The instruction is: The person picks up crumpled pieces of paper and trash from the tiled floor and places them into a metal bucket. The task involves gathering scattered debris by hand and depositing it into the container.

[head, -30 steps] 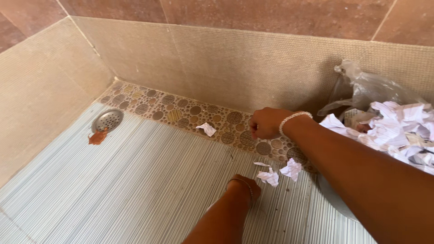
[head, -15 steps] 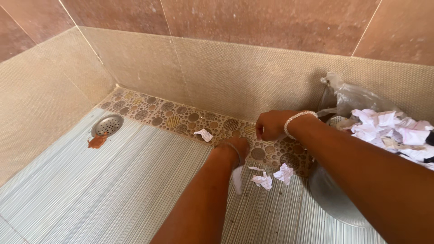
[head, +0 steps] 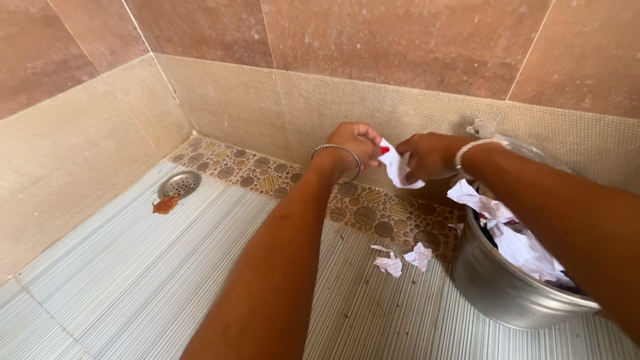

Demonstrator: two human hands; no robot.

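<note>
1. In the head view, a scrap of white paper is held up between the two hands, in front of the beige wall tile and above the pebble-patterned floor strip.
2. The left hand is closed on the left edge of the scrap, with a thin metal bangle worn at the wrist.
3. The right hand is closed on the right side of the same scrap, so that the hands are brought almost together; a pale beaded bracelet is seen on its wrist.
4. Just below and to the right of the right hand, a metal bucket is stood on the striped floor, filled with crumpled white paper.
5. Below the hands, near the bucket, a few small paper scraps are left lying on the floor.
6. Well to the left of the left hand, a round metal drain is set in the floor, with a brown smear touching its near edge.
</note>
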